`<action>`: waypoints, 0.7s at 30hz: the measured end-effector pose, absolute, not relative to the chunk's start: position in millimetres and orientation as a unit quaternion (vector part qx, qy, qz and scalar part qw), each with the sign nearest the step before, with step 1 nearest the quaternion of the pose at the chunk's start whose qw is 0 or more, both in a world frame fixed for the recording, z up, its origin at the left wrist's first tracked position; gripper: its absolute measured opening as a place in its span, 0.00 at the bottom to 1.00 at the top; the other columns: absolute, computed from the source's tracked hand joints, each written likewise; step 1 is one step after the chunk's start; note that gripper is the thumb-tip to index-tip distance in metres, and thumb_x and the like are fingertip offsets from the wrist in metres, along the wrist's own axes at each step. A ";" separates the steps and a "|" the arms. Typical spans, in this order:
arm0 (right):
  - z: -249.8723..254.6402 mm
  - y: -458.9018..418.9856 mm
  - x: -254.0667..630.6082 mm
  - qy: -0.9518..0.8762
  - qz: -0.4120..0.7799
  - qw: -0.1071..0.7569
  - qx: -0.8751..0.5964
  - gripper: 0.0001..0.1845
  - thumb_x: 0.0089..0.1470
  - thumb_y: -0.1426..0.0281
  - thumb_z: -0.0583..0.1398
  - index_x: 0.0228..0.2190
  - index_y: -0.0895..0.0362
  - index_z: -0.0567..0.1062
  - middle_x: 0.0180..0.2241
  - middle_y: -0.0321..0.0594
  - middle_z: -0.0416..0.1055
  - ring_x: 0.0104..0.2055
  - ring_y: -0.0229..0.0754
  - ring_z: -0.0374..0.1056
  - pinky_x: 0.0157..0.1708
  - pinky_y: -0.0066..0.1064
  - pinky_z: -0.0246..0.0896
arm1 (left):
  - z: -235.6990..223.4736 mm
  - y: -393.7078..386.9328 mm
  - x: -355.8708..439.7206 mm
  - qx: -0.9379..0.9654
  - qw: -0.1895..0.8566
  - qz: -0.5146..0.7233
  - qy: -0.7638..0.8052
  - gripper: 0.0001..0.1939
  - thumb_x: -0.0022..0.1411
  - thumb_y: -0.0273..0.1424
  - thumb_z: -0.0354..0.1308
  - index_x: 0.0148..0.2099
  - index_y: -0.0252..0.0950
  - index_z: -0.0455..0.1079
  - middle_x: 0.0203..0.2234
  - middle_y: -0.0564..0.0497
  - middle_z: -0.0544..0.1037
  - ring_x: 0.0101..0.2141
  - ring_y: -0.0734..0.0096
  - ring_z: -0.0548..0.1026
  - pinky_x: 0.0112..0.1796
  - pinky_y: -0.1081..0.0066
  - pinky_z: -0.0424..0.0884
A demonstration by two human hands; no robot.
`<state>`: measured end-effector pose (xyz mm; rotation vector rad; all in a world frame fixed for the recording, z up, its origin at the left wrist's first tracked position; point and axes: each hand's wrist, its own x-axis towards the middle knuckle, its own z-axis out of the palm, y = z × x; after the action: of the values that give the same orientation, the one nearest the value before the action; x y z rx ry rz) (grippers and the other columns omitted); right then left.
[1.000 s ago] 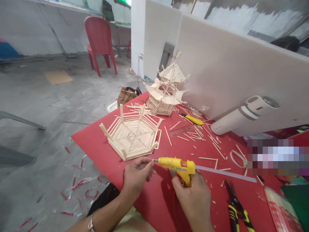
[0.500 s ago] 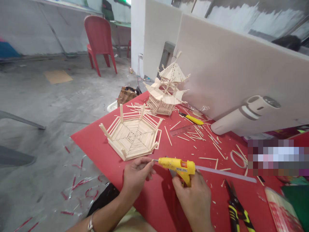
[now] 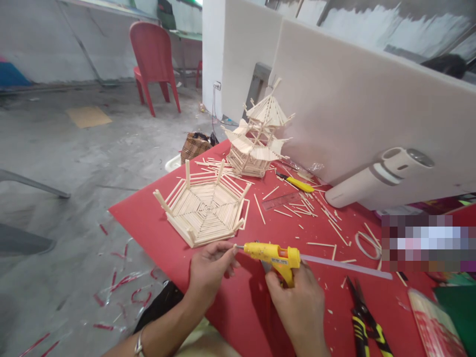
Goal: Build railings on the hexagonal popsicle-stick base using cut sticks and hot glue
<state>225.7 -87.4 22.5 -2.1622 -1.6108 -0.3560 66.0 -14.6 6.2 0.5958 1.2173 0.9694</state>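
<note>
On my feed, lower centre: right hand point(image 3: 299, 300) grasped yellow hot glue gun point(image 3: 267, 253); left hand point(image 3: 208, 270) was at its nozzle point(image 3: 240, 247), couldn't tell if holding anything.

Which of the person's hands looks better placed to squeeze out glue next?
Probably the right hand: it grips the yellow glue gun by its handle. The nozzle points toward the left hand, whose fingers are bent close to the tip.

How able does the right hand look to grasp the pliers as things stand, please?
Probably not while the right hand holds the glue gun; otherwise only small scraps seem to lie between hand and pliers.
</note>
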 end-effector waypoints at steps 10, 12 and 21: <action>38.6 -83.6 230.8 -0.521 0.130 0.339 -0.772 0.19 0.53 0.52 0.62 0.33 0.56 0.76 0.28 0.40 0.75 0.28 0.42 0.70 0.30 0.29 0.65 | 2.9 -13.7 64.9 0.223 0.715 0.410 0.520 0.19 0.39 0.39 0.73 0.29 0.32 0.74 0.13 0.50 0.76 0.13 0.75 0.69 0.17 0.76 0.61; 37.4 -86.7 238.5 -0.475 0.207 0.352 -0.780 0.21 0.53 0.51 0.62 0.33 0.57 0.76 0.27 0.38 0.75 0.27 0.41 0.69 0.28 0.28 0.64 | 1.8 -13.0 64.8 0.210 0.725 0.406 0.515 0.19 0.40 0.40 0.73 0.29 0.32 0.74 0.13 0.50 0.76 0.14 0.76 0.69 0.17 0.77 0.60; 2.3 -106.9 316.1 -0.361 0.191 0.337 -0.848 0.29 0.56 0.44 0.55 0.35 0.58 0.78 0.24 0.38 0.75 0.26 0.43 0.69 0.26 0.28 0.60 | 7.3 -10.6 63.4 0.189 0.735 0.400 0.514 0.19 0.40 0.40 0.73 0.28 0.32 0.73 0.13 0.52 0.74 0.14 0.78 0.67 0.17 0.78 0.58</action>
<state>316.1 -106.9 2.3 -2.2120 -0.9420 0.4977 63.4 -10.6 7.3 0.4146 1.1302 0.8784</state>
